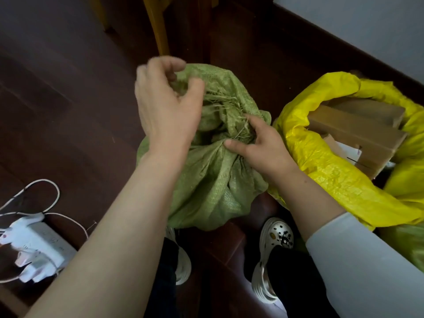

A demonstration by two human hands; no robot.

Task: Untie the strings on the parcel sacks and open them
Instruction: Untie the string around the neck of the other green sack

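A dark brown plank floor (pixel 68 111), smooth and faintly glossy, spreads all round the grip; far up and to its right a pale wall (pixel 367 26) meets a dark skirting. The green sack (pixel 211 184) stands on the floor directly under both hands, coarse woven plastic, bulging, its neck gathered into tight folds and still tied. Just right of the grip a yellow sack (pixel 325 161), crinkled and shiny, gapes open around flat cardboard boxes (pixel 358 129). Well down and left of the grip lies a white power strip (pixel 39 246) with looping cables. The left hand (pixel 165 99) is curled over the sack's frayed mouth, pinching its cloth above the neck. The right hand (pixel 259 145) digs into the neck, fingertips pinching the straw-pale, fibrous string (pixel 241 131) there.
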